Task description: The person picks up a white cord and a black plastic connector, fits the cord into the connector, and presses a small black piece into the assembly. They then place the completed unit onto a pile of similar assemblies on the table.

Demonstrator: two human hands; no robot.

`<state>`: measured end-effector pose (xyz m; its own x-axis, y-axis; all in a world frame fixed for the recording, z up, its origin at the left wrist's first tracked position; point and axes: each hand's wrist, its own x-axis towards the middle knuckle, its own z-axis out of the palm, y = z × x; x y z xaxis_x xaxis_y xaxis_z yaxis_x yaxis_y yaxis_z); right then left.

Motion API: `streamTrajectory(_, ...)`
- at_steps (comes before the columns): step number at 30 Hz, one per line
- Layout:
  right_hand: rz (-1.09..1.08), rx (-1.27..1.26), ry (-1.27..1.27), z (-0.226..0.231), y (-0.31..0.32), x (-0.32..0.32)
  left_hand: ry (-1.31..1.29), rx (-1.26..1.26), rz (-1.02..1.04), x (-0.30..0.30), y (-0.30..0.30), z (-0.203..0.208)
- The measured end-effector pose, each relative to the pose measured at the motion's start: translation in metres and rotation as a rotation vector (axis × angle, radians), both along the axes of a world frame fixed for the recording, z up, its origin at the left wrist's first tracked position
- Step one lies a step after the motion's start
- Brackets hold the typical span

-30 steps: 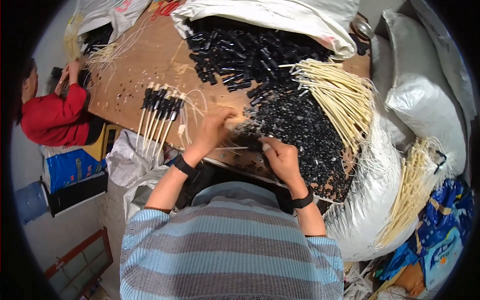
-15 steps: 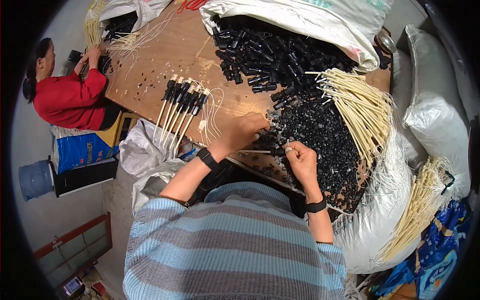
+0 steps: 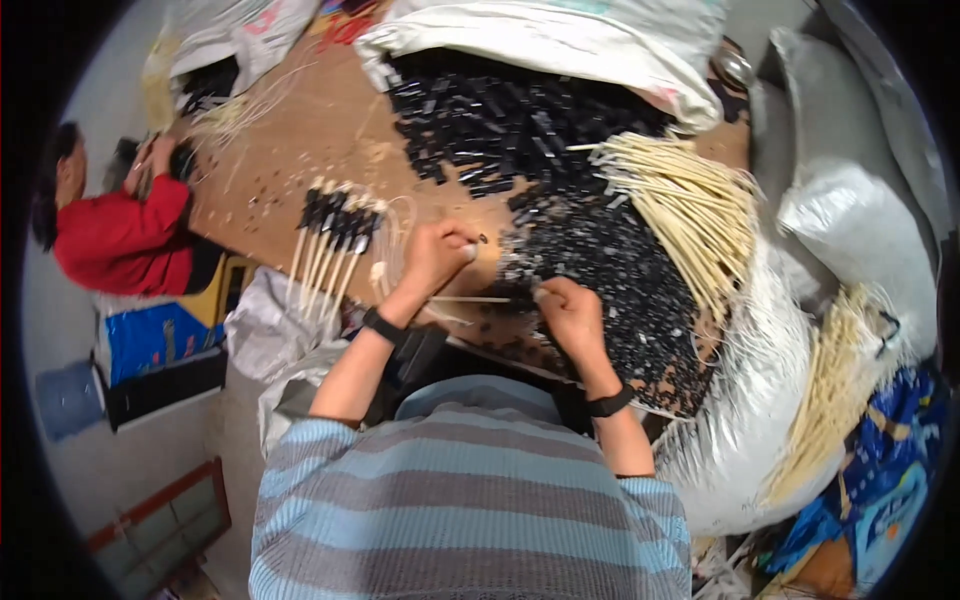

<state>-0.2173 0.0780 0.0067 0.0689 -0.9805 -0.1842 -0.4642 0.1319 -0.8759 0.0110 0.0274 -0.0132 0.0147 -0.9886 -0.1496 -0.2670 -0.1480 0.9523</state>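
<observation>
One pale rod (image 3: pixel 468 299), probably light and stiff, best taken mid-length, over surface (image 3: pixel 335 130) near right hand (image 3: pixel 573 318), curled with grip unclear, and left hand (image 3: pixel 437 258), apparently pinching one black bit (image 3: pixel 483 239).

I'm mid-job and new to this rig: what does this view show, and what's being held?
There is no machine here: only a person's two bare hands. The view comes from a fisheye camera worn on the head, looking down, so straight edges bend. On the brown table lie black tube-like pieces by a white sack, a heap of small black bits, a bundle of pale sticks and, at left, sticks with black ends. The left hand appears to pinch a tiny dark piece. The right hand curls near a single pale stick; blur hides what, if anything, it holds.
</observation>
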Motion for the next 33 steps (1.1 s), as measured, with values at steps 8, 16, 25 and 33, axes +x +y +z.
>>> streamTrajectory(8,-0.023,-0.123,-0.036,-0.001,-0.007,0.010,-0.074,-0.450,-0.358,-0.072,0.028,0.059)
streamTrajectory(16,-0.047,-0.255,0.083,0.009,0.000,0.016,-0.333,-0.520,-0.373,-0.071,0.030,0.062)
streamTrajectory(25,-0.093,-0.532,0.439,0.016,0.006,0.016,0.195,0.074,-0.117,-0.065,0.027,0.049)
streamTrajectory(33,-0.050,-0.710,0.222,0.030,0.010,0.016,0.022,-0.099,-0.113,-0.068,0.028,0.058)
